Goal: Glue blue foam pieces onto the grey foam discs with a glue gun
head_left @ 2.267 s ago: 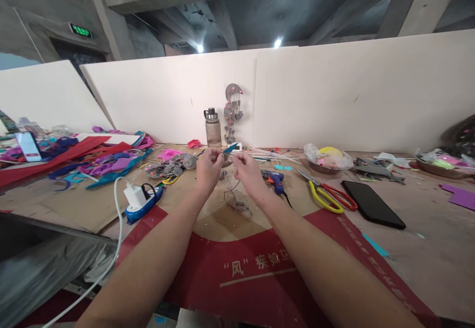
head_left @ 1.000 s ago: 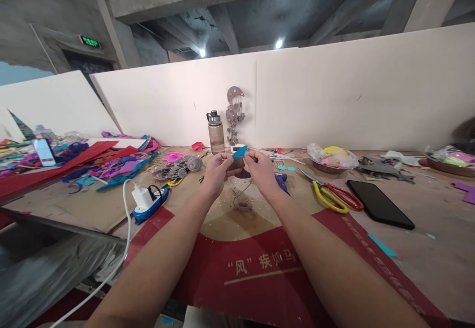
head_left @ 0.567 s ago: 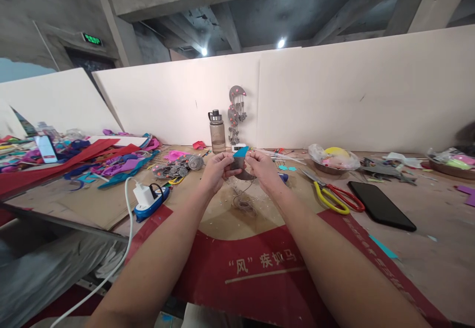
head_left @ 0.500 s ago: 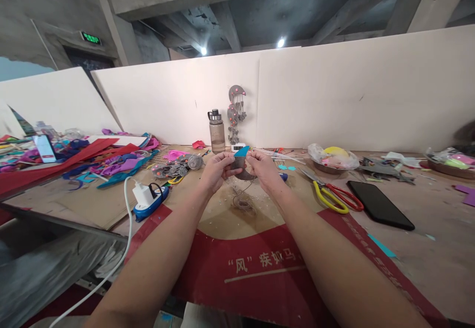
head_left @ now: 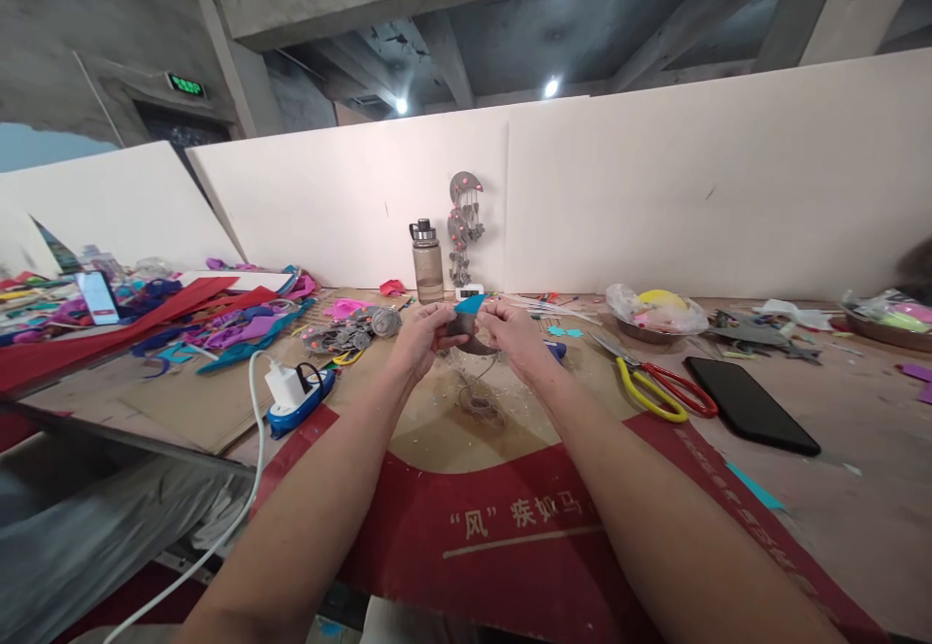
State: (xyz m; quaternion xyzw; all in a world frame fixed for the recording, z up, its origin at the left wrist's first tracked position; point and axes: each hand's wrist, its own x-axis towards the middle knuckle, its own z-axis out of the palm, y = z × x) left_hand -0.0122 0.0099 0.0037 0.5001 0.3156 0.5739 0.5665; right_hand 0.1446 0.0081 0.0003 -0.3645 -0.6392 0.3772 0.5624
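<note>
Above the middle of the table, my left hand [head_left: 428,329] pinches a grey felt piece [head_left: 461,324] with a curved lower edge. A bright blue felt piece [head_left: 470,304] rises behind its upper edge. My right hand [head_left: 508,325] is closed at the right side of the grey felt; its fingertips partly hide what they grip. Below the hands, a loose tangle of thin grey cord [head_left: 482,403] lies on the brown board. Whether the cord joins the felt is hard to make out.
Red and yellow-handled scissors [head_left: 659,389] and a black phone [head_left: 749,405] lie to the right. A water bottle [head_left: 428,263] stands behind. At left sit a blue power strip [head_left: 300,409] with a white cable and a grey yarn ball [head_left: 385,322]. A bowl [head_left: 655,331] holds plastic-wrapped materials.
The camera view has shifted slightly. Both hands stay on the grey felt, with small finger movements; a bit less of the blue felt shows above it.
</note>
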